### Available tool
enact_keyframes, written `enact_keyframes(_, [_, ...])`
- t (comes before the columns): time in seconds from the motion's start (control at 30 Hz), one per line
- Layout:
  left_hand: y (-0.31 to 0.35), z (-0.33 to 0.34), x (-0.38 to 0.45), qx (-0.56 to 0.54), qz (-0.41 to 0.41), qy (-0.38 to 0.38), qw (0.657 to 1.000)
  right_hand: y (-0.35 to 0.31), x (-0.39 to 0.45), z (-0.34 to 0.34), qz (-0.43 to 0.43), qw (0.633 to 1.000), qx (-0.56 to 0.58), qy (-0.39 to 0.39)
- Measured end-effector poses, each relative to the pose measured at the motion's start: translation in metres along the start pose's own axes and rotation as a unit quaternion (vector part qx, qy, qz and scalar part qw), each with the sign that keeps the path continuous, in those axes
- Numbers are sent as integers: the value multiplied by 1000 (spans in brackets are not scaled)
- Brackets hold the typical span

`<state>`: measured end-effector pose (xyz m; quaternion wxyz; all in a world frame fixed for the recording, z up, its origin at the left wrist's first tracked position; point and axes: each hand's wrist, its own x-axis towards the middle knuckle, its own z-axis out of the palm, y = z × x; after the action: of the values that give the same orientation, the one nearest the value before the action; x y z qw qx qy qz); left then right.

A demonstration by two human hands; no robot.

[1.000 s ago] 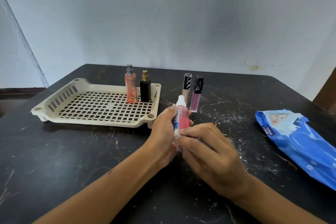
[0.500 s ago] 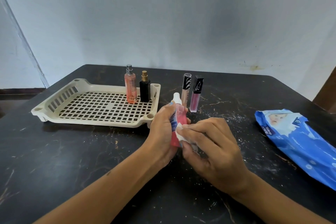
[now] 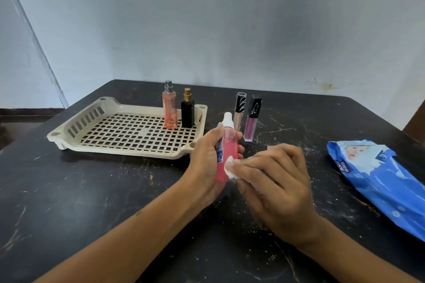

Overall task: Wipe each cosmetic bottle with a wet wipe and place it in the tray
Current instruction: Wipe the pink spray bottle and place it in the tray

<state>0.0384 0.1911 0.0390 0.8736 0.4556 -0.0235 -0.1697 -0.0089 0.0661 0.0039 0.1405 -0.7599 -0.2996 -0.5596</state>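
One pink bottle (image 3: 227, 156) stood upright above the tabletop (image 3: 115, 202), gripped by the left hand (image 3: 207, 163); the right hand (image 3: 276, 186) pinched a wet wipe (image 3: 231, 167) against it. Two bottles stood in the tray (image 3: 128, 133).

forearms: bare, no sleeves | left hand (image 3: 207, 163): blue-painted thumbnail | right hand (image 3: 276, 181): no rings
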Motion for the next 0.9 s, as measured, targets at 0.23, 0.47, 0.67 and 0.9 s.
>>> enact_keyframes(0.23, [15, -1, -4, 67, 118, 13, 991, 11, -3, 0, 73, 997, 38, 8])
enact_keyframes(0.47, [45, -10, -9, 270, 267, 53, 924, 13, -6, 1, 110, 992, 63, -26])
enact_keyframes(0.67, [94, -44, -13, 404, 271, 110, 867, 12, -5, 2, 131, 986, 90, -52])
enact_keyframes(0.9, [117, -92, 7, 472, 260, 180, 823, 10, -6, 4, 140, 981, 116, -73])
